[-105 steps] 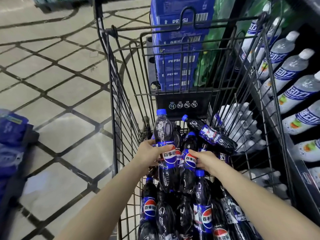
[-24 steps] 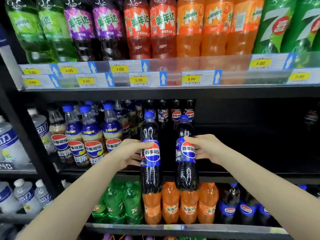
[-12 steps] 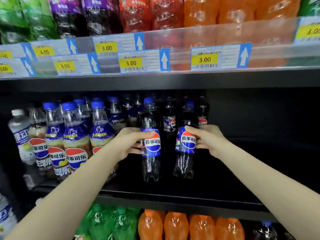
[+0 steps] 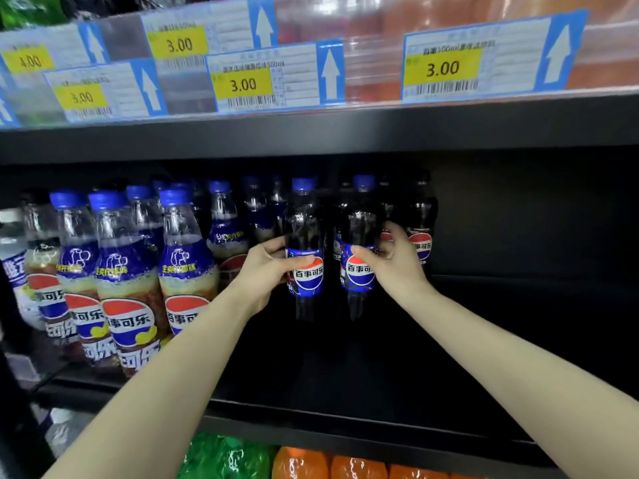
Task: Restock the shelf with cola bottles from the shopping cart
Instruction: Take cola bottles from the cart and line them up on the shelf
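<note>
While each hand grips one upright cola bottle at its label, left hand (image 4: 266, 267) and right hand (image 4: 397, 264) steer left bottle (image 4: 306, 243) and right bottle (image 4: 359, 236) far into the shelf (image 4: 345, 392), likely beside the back row.

A shop's drinks aisle was shown: black shelves (image 4: 345, 133) were stacked with rows of branded soft-drink bottles (image 4: 131, 281), and yellow price tags (image 4: 442, 69) with barcodes and arrows were fixed along the shelf edge above.
</note>
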